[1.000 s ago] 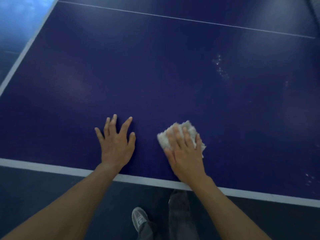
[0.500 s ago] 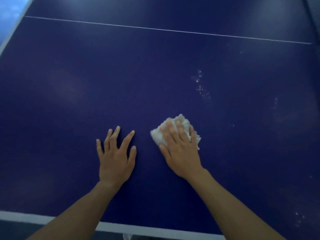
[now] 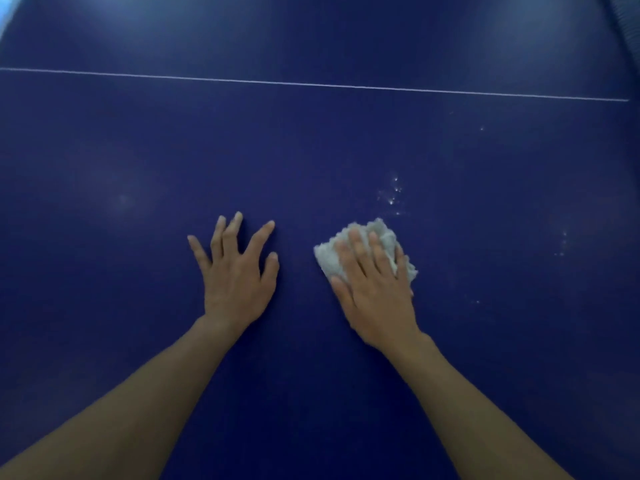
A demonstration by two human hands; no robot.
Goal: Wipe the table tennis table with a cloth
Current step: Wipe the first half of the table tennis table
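The dark blue table tennis table (image 3: 138, 161) fills the head view. A crumpled white cloth (image 3: 332, 256) lies on it right of centre, pressed flat under my right hand (image 3: 375, 285), whose fingers spread over it. My left hand (image 3: 237, 271) rests palm down on the bare surface just left of the cloth, fingers apart, holding nothing. Small white specks (image 3: 393, 194) dot the surface just beyond the cloth, and fainter specks (image 3: 562, 242) lie further right.
A thin white line (image 3: 311, 84) crosses the table from left to right beyond my hands. A dark edge (image 3: 627, 32) shows at the top right corner. The near edge of the table is out of view.
Both hands and the cloth have slid forward across the table, away from its white near edge, which has dropped out of view. The specks now lie closer to the cloth.
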